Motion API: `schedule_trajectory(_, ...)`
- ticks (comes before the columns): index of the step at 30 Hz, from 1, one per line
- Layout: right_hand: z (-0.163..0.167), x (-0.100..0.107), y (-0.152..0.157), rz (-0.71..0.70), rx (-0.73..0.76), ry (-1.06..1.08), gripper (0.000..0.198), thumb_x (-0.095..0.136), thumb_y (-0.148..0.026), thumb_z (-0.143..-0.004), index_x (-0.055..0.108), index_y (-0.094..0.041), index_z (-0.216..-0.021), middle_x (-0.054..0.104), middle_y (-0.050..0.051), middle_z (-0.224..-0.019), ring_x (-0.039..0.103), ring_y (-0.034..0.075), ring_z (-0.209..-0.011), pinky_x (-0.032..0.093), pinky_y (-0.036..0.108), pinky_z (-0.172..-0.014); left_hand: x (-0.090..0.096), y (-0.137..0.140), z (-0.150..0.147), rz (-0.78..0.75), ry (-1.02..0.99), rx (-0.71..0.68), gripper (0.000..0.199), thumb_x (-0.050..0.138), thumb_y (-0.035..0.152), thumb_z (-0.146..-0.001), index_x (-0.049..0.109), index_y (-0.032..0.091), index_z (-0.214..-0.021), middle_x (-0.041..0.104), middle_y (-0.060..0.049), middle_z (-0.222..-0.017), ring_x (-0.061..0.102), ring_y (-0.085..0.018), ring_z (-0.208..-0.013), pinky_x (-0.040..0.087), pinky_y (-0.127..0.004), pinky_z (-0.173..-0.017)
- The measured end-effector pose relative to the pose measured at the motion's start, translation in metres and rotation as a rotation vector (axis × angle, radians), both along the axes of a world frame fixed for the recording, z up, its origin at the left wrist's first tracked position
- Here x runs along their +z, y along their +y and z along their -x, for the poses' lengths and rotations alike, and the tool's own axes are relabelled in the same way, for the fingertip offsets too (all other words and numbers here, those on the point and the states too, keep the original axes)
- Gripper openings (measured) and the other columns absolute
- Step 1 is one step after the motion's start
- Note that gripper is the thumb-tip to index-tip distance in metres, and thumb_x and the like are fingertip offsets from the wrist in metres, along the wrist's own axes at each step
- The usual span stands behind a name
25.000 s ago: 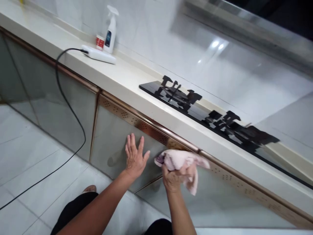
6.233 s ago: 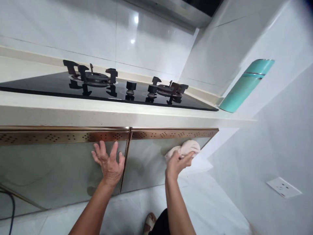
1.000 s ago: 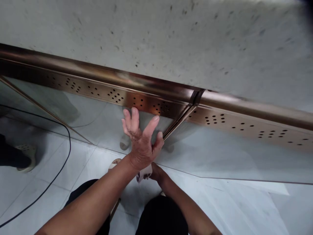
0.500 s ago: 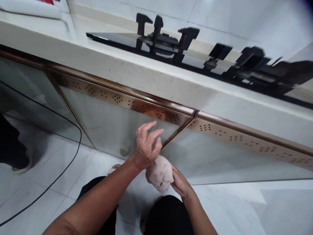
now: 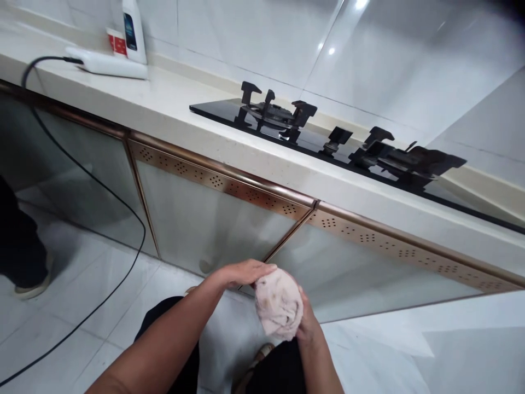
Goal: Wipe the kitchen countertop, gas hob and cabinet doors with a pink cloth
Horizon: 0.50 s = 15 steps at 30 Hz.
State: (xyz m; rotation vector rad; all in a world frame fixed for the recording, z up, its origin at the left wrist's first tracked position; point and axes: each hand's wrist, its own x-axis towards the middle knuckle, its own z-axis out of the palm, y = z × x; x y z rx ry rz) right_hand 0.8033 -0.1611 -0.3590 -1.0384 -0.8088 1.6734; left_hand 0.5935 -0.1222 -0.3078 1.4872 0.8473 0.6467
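Note:
A pale pink cloth (image 5: 279, 303), crumpled into a bundle, is held low in front of the cabinet doors, above my knees. My left hand (image 5: 248, 272) lies along its upper left side, fingers against the fabric. Round the right side curls my right hand (image 5: 307, 317), its fingers partly hidden behind the bundle. Folds and a few faint brownish spots show on the cloth's upper face.
Behind the cabinet doors' (image 5: 197, 219) copper-coloured rail runs a pale countertop (image 5: 172, 117) with a black gas hob (image 5: 229, 117). At the left stand a white bottle (image 5: 134, 33) and a red-and-white cup (image 5: 117, 42). A black cable (image 5: 98, 180) hangs to the floor; another person's leg (image 5: 20, 241) is at far left.
My left hand has come down from above the cloth onto its upper left side. The cloth has turned and shifted slightly right. The view has tilted up, showing more of the counter.

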Motion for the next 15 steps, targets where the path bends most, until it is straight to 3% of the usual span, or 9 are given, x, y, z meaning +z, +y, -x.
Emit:
schedule_trajectory(6, 0.002, -0.012, 0.004, -0.006, 0.079, -0.047, 0.072, 0.070, -0.075, -0.070, 0.062, -0.026, -0.121, 0.069, 0.009, -0.121, 0.065, 0.030, -0.111, 0.049, 0.047, -0.100, -0.004, -0.015, 0.012, -0.134, 0.082, 0.086, 0.040, 0.067, 0.053, -0.074, 0.064, 0.018, -0.094, 0.063, 0.002, -0.084, 0.054, -0.013, -0.078, 0.044, -0.024, -0.069)
schedule_trajectory(10, 0.007, -0.011, 0.000, -0.187, 0.360, -0.129, 0.076, 0.068, -0.068, -0.078, 0.050, -0.025, -0.138, 0.061, 0.010, -0.136, 0.058, 0.028, -0.123, 0.046, 0.044, -0.105, -0.009, -0.021, 0.012, -0.337, 0.154, 0.301, 0.019, 0.060, 0.033, -0.078, 0.059, 0.019, -0.091, 0.059, 0.000, -0.089, 0.054, -0.016, -0.084, 0.046, -0.029, -0.080)
schedule_trajectory(13, 0.013, -0.015, -0.001, -0.320, 0.549, -0.424, 0.075, 0.071, -0.061, -0.078, 0.052, -0.022, -0.138, 0.063, 0.010, -0.131, 0.058, 0.028, -0.121, 0.045, 0.045, -0.105, -0.012, -0.023, 0.012, -0.520, 0.164, 0.387, 0.015, 0.053, 0.024, -0.081, 0.057, 0.021, -0.094, 0.058, -0.005, -0.104, 0.054, -0.020, -0.103, 0.043, -0.036, -0.097)
schedule_trajectory(15, 0.017, -0.022, 0.001, -0.389, 0.494, -0.728, 0.056, 0.064, -0.056, -0.083, 0.062, -0.020, -0.126, 0.069, 0.009, -0.119, 0.060, 0.029, -0.114, 0.045, 0.047, -0.101, -0.015, -0.024, 0.014, -0.603, 0.168, 0.401, 0.016, 0.052, 0.020, -0.080, 0.057, 0.021, -0.096, 0.057, -0.008, -0.114, 0.051, -0.022, -0.114, 0.040, -0.040, -0.104)
